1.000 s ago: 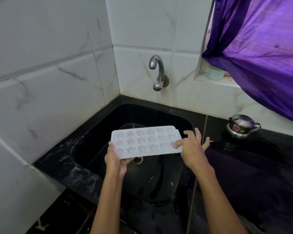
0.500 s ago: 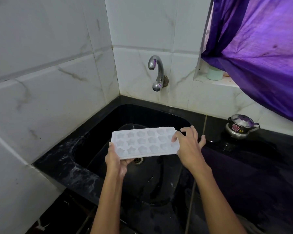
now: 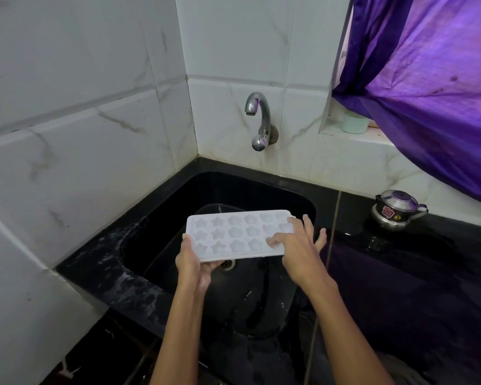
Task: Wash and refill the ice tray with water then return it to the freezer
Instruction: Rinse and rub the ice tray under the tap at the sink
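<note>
A white ice tray (image 3: 233, 234) with star and flower moulds hangs level over the black sink (image 3: 178, 207). My left hand (image 3: 193, 265) grips its near left corner, thumb on the rim and fingers underneath. My right hand (image 3: 296, 245) lies on top of the tray's right end, fingers spread and the fingertips touching the moulds. The chrome tap (image 3: 258, 120) juts from the tiled wall behind the sink, and no water runs from it.
A small steel kettle (image 3: 396, 209) stands on the black counter (image 3: 400, 273) to the right. A purple curtain (image 3: 428, 79) hangs over the window ledge, where a pale green cup (image 3: 354, 123) sits. White tiled walls close in on the left and the back.
My right hand has slid leftward from the tray's right edge onto its top, over the moulds. The left hand keeps the same grip and the tray stays in place.
</note>
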`<state>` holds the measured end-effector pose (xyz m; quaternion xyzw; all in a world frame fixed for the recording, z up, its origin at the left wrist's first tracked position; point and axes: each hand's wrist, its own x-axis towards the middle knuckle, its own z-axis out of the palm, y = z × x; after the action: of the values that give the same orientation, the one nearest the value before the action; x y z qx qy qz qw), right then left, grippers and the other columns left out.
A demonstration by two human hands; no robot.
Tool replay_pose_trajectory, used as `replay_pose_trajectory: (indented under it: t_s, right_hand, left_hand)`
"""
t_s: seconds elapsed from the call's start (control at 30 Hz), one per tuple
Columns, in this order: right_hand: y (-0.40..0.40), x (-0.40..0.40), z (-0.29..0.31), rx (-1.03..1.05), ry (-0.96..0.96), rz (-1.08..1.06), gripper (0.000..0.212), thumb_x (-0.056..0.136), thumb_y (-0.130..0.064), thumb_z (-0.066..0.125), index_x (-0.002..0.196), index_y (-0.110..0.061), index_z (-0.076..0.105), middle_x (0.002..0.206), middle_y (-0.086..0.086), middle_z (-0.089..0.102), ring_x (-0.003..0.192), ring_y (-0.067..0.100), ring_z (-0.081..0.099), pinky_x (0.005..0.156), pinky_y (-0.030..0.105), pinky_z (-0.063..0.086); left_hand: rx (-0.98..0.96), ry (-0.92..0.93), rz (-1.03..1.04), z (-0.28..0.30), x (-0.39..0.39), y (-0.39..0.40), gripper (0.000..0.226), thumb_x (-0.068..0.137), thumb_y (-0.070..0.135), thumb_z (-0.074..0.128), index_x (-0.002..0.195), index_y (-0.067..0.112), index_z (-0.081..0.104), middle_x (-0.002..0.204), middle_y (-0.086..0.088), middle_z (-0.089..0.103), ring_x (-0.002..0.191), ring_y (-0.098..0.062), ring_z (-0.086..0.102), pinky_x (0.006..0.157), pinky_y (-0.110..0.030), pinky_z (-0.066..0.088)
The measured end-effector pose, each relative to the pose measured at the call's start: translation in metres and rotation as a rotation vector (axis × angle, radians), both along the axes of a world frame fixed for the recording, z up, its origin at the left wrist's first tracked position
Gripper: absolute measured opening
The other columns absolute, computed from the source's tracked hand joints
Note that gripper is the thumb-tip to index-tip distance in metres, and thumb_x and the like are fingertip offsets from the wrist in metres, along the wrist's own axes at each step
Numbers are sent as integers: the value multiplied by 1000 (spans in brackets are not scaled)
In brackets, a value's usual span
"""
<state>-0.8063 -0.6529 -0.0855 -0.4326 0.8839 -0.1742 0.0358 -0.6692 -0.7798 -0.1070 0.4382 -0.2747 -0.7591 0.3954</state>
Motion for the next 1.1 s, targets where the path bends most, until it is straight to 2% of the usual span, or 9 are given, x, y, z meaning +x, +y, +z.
replay_pose_trajectory:
  t_s: [0.17,0.33,0.5,0.6,0.67,0.8,0.97,1.1]
  right_hand:
    - [1,2,2,18,8,7,56,69,23,43,99,-18,67,149,8,21,145,30,-14,109,57,-18]
    - [1,2,2,23,28,-12,61,72,23,46,107,-24,66,153,10,16,145,32,-14,111,58,-15]
    - [2,2,5,39,8,-7,53,74,20,45,102,-20,68,148,8,24,145,31,-11,111,60,-15]
    - [2,0,5,34,8,-20,57,76,19,48,108,-25,66,152,10,18,145,32,-12,111,59,-15]
    - [2,3,4,32,24,-7,62,72,23,45,106,-24,66,153,10,17,145,32,-13,111,60,-15]
    - [3,3,6,44,4,-13,54,71,20,43,99,-18,68,149,8,23,145,31,-12,110,59,-16]
    - [4,3,6,55,17,-13,57,73,21,45,104,-21,67,151,10,19,145,32,-12,111,61,-13]
    - [1,4,6,87,-4,-15,50,72,18,47,98,-18,68,148,8,24,145,31,-9,111,61,-13]
  left_hand:
    - [3,1,2,0,-1,0,32,100,40,38,93,15,57,97,-11,67,89,-31,65,76,-54,53]
    - [-5,2,-6,0,-2,1,33,100,40,36,94,15,57,97,-11,67,90,-31,65,81,-55,52]
    - [1,-8,-5,1,-1,1,33,100,40,38,92,15,57,97,-11,67,88,-31,65,81,-55,52]
    - [2,-2,-10,1,-2,2,33,100,40,37,93,14,57,97,-11,66,90,-31,65,82,-56,52]
    - [2,2,-8,1,-2,2,33,100,40,37,93,14,57,98,-11,66,91,-32,64,82,-56,52]
    - [4,-9,-8,1,-3,2,33,100,40,38,92,14,57,96,-11,66,89,-31,64,81,-56,52]
    - [0,-15,-6,1,-4,4,33,100,40,37,93,15,57,96,-11,67,88,-31,65,78,-54,53]
    - [-11,-34,-15,1,-4,4,34,100,40,37,92,15,57,97,-12,66,89,-31,65,80,-55,53]
